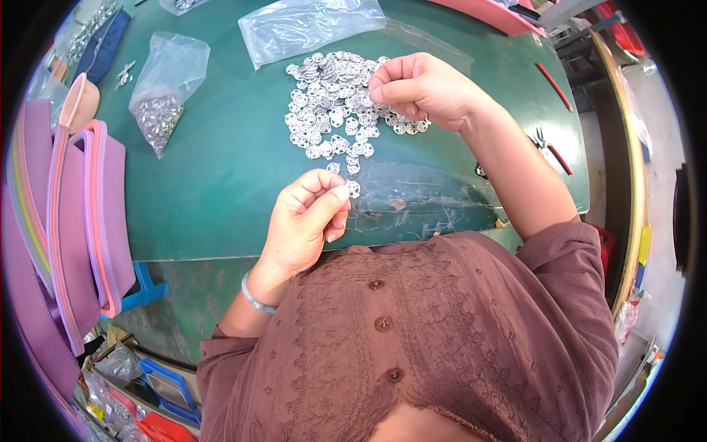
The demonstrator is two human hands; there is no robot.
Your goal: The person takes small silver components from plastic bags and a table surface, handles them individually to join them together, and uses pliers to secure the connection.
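Note:
A heap of small round silver metal charms with cut-out patterns (324, 99) lies on the green tabletop (228, 177). Near the table's front edge, my left hand (309, 214) is closed, pinching one silver charm (353, 189) between thumb and fingertips. Two or three loose charms (353, 168) lie just beyond it. My right hand (423, 88) hovers at the right side of the heap, its thumb and forefinger pressed together. Whatever is in that pinch, if anything, is too small to make out.
Behind the heap lies a flat clear plastic bag (309, 29); a bag of small metal parts (158, 121) sits to the left. Pliers with red handles (552, 151) and a red stick (554, 87) lie at the right. A purple bag (74, 221) stands beside the table's left edge.

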